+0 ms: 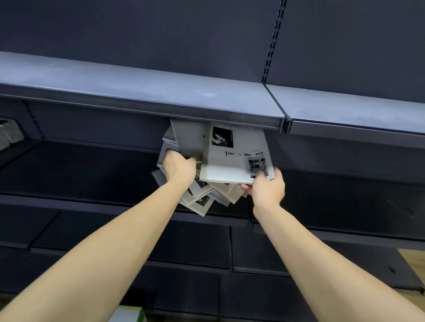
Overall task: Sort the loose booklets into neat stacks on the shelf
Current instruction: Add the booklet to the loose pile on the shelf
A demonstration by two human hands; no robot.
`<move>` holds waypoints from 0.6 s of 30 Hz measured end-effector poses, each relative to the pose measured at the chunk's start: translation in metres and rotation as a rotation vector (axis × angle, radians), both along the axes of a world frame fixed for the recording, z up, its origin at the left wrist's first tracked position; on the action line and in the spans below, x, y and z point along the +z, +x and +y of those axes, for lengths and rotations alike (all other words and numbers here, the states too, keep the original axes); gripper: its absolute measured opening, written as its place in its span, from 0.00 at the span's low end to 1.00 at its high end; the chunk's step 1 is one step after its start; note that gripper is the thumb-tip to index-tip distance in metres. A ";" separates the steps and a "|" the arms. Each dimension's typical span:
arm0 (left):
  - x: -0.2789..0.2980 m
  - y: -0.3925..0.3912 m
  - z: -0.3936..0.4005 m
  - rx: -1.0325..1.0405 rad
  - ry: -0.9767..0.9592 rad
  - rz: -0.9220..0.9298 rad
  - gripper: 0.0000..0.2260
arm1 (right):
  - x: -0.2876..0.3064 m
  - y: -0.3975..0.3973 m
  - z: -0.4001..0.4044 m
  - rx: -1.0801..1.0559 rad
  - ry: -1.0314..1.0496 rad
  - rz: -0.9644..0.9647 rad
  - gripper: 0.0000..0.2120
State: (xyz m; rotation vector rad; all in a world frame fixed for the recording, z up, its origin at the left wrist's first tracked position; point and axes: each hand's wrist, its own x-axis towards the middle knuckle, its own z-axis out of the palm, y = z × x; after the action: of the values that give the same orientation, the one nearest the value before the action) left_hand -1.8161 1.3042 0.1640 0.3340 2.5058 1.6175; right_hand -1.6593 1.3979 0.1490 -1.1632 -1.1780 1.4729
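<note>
Booklets [235, 157] pinched in both grips, left [179, 165], right [267, 186], beneath overhanging shelf [136, 91].

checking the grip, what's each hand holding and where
Right hand pinches the titled booklet at its near right corner. Left hand grips a plain booklet at its near edge.

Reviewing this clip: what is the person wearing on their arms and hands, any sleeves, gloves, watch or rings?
Nothing shows. Both forearms are bare from the frame's lower edge to the wrists, no sleeves in view. The left hand and right hand are ungloved, with no watch, bracelet or ring visible on the sides facing the camera.
</note>
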 end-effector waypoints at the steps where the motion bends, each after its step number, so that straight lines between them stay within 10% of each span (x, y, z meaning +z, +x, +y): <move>1: 0.000 0.007 -0.002 0.010 0.004 -0.005 0.14 | -0.002 0.001 0.000 0.010 0.008 -0.002 0.17; 12: -0.006 0.008 -0.028 -0.126 0.154 -0.172 0.13 | -0.012 0.010 -0.003 0.120 0.069 -0.079 0.15; 18: -0.004 0.019 -0.031 0.120 0.237 0.095 0.11 | -0.012 0.013 0.000 0.023 0.043 -0.066 0.17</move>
State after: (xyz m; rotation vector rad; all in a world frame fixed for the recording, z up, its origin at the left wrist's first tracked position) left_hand -1.7973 1.2732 0.1599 0.2972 2.4468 1.9970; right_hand -1.6459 1.3976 0.1368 -1.1800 -1.2654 1.4292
